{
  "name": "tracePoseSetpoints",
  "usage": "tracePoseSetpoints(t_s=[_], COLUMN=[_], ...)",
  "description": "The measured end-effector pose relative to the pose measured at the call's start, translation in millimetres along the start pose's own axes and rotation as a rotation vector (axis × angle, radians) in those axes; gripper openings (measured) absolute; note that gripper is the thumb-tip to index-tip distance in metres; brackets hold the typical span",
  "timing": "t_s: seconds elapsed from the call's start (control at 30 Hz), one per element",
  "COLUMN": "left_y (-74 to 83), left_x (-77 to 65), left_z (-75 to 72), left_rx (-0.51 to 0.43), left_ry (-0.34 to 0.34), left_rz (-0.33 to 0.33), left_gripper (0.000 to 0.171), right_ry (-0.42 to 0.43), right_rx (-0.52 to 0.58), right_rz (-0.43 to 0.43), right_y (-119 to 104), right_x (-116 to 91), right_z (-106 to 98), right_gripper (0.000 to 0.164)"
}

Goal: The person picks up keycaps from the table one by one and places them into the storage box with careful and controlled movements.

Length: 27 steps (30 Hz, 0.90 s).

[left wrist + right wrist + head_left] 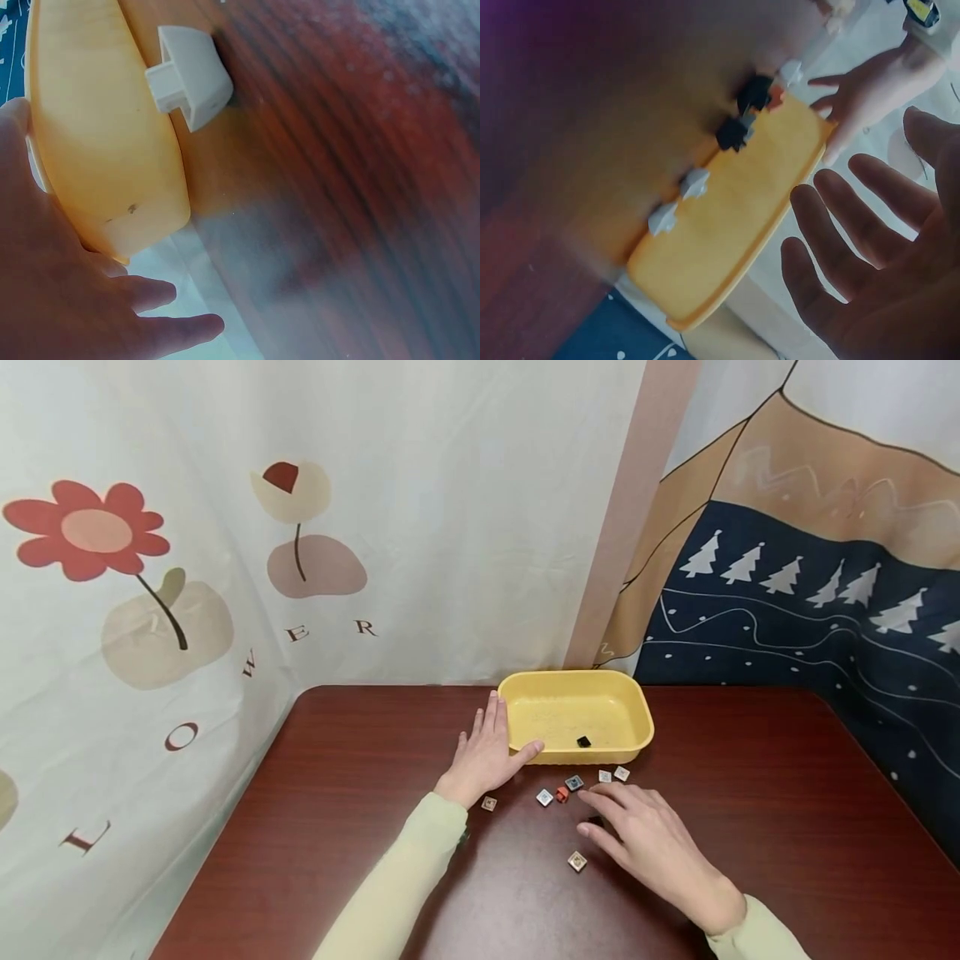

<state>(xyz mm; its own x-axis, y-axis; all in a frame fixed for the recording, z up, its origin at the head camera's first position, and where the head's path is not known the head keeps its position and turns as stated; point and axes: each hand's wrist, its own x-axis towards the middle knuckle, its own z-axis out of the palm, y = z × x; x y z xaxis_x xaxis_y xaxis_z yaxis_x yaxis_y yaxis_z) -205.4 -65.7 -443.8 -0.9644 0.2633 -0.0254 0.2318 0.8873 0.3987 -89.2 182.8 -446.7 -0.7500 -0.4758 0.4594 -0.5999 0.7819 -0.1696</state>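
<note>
My left hand [483, 756] lies with straight fingers against the left end of a yellow plastic basin [639, 727], its thumb over the near rim. Inside the basin is one small black keycap [583, 742]. Just above the table, my right hand [656, 839] has loosely bent fingers and thumb apart, with nothing held. A black keycap [596, 821] lies between its thumb and forefinger, partly hidden. Near its fingertips are a dark blue-grey keycap [574, 782], an orange-red keycap [562, 794] and a white keycap [544, 797].
Two pale keycaps, one a white keycap [622, 773], lie before the basin's near right side. A beige keycap [489, 803] sits by the left wrist; another cream keycap [577, 861] is nearer the front. Printed curtains [450, 527] hang behind the dark red table [337, 860].
</note>
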Motion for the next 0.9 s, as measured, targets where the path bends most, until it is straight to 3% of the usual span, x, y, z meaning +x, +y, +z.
tracePoseSetpoints(t_s=[0.17, 0.4, 0.67, 0.9], left_y=[-0.7, -2.1, -2.9, -3.0], left_x=[0.7, 1.2, 1.2, 0.4], left_z=[-1.7, -0.7, -0.3, 0.0], left_rx=[0.000, -0.005, -0.004, -0.006], left_ry=[0.001, 0.005, 0.005, 0.006], left_rz=[-0.002, 0.000, -0.003, 0.000], left_gripper=[0.109, 0.109, 0.108, 0.109], right_ry=[-0.033, -0.151, -0.229, -0.266], right_rx=[-0.001, 0.023, 0.085, 0.064], right_rz=[-0.038, -0.067, -0.200, -0.282], right_y=[-6, -12, -13, -16], right_x=[-4, -9, -13, -14], right_z=[4, 7, 8, 9], right_gripper=[0.042, 0.048, 0.048, 0.038])
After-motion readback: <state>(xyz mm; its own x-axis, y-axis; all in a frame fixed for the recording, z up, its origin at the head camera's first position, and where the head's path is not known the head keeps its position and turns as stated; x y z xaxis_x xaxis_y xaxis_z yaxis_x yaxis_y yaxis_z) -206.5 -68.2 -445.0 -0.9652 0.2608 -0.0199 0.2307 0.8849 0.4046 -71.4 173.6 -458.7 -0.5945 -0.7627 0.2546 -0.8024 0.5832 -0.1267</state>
